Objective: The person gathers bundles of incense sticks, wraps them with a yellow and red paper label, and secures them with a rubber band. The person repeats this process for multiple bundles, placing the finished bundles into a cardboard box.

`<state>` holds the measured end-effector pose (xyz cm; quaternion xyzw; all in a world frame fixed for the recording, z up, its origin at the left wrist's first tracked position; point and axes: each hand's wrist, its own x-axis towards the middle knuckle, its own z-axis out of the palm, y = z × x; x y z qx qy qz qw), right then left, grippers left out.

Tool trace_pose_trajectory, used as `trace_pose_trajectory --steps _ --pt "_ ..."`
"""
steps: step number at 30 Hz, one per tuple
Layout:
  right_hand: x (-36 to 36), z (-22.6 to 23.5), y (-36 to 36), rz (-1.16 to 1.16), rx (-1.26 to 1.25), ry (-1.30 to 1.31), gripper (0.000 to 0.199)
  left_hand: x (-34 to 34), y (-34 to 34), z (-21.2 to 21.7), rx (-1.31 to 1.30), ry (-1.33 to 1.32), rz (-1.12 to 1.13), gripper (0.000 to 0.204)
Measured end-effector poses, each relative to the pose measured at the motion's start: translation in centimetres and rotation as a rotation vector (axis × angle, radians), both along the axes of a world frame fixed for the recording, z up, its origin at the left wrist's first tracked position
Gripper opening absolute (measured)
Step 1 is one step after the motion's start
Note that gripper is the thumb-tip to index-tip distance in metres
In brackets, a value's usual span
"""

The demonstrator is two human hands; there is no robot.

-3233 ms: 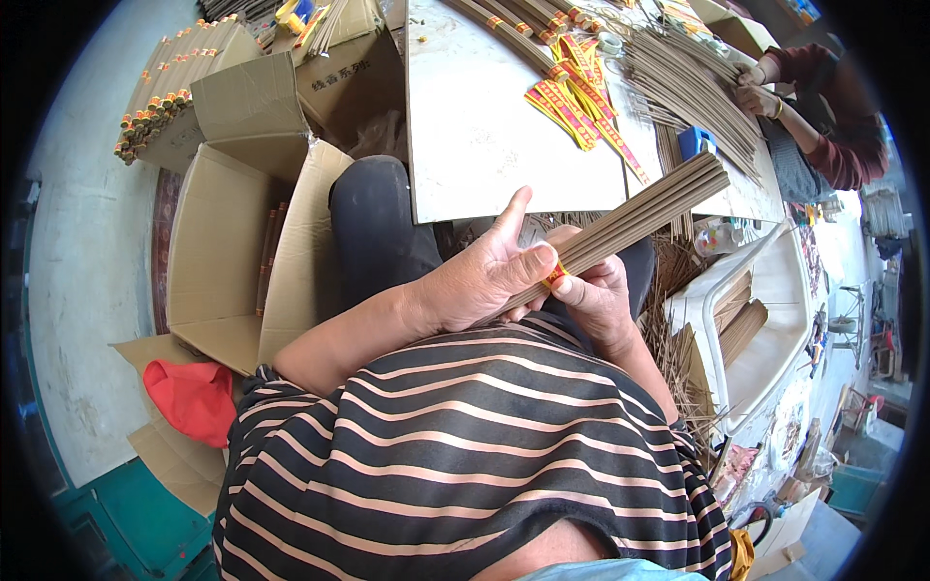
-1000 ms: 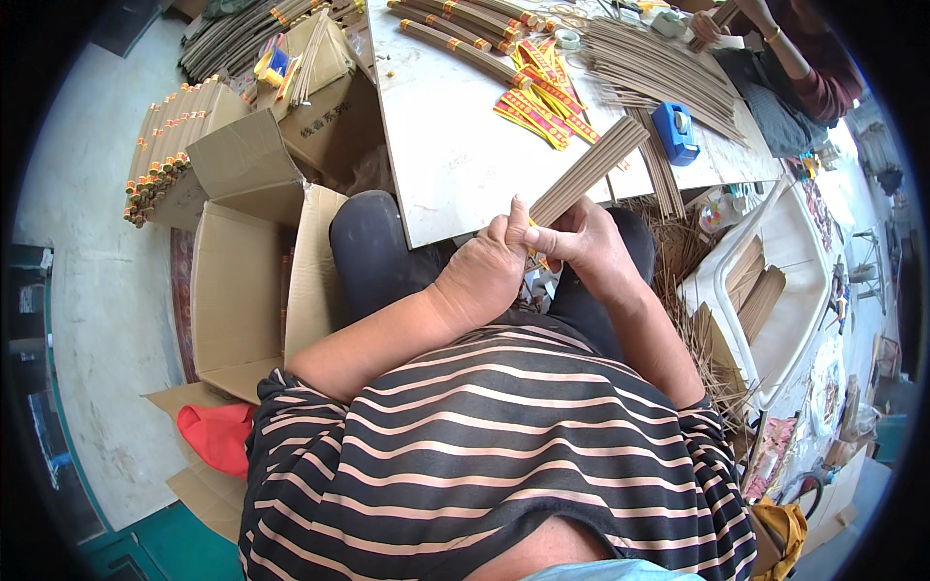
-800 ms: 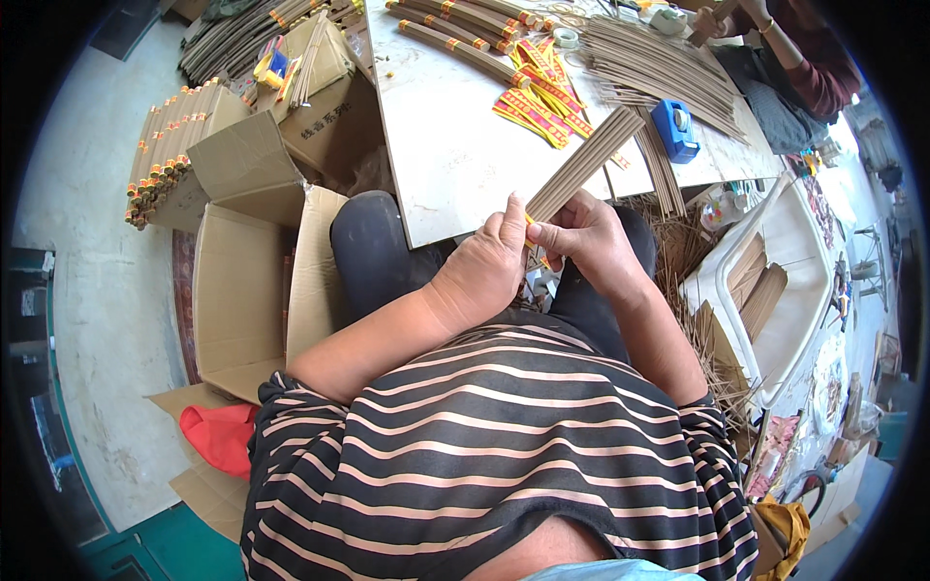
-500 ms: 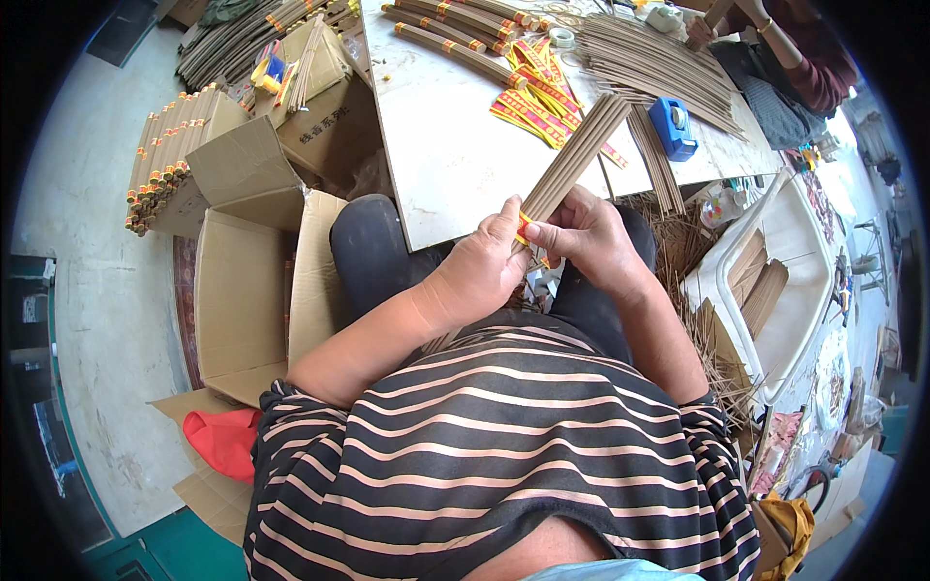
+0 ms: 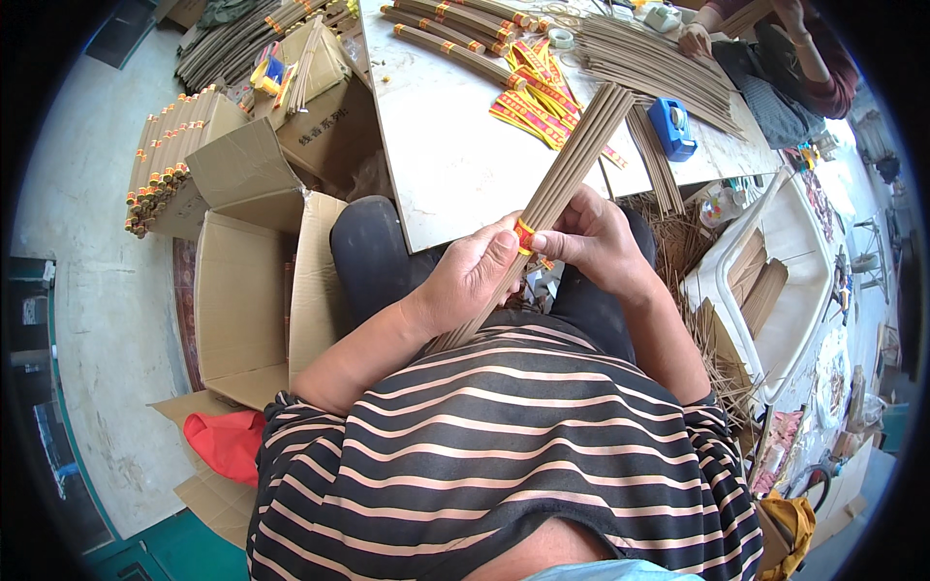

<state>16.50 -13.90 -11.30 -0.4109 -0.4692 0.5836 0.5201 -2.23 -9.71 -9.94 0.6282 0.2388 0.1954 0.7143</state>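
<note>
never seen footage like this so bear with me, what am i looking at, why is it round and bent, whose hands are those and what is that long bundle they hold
The picture comes from a wide fisheye camera worn on a person's head, looking down. That is why it is round and why straight edges bend near the rim. There is no machine: the striped shirt at the bottom and the two bare forearms belong to the wearer.

The left hand and right hand both grip a bundle of thin brown sticks, at a red and yellow band wrapped around it.

Ahead is a pale table with more banded bundles, loose red and yellow labels, a fan of loose sticks and a blue tape dispenser. Open cardboard boxes stand to the left. Another person's hand works at the far end.
</note>
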Motion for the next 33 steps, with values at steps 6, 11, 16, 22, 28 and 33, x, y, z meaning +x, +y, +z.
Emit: trace_pose_trajectory --steps 6,11,16,22,28,33 --pt "0.1 0.9 -0.2 0.051 -0.006 0.056 0.036 0.4 0.4 -1.1 -0.355 -0.097 0.01 0.04" --pt "-0.2 1.5 -0.5 0.059 -0.004 0.028 0.032 0.2 0.7 -0.7 -0.502 -0.092 -0.02 0.036" --pt "0.2 1.3 -0.6 -0.036 0.068 -0.016 0.031 0.8 0.9 -0.2 -0.498 -0.057 -0.028 0.035" --pt "5.4 2.0 0.3 -0.204 -0.175 -0.403 0.019 1.3 0.9 0.0 -0.366 0.023 0.115 0.03" --pt "20.4 -2.2 4.4 -0.761 -0.316 -1.12 0.047 2.1 2.7 -0.1 -0.335 -0.032 0.174 0.027" --pt "26.1 -4.8 7.6 -0.631 -0.708 -0.805 0.041 3.1 2.6 -0.3 -0.374 -0.007 0.112 0.03"
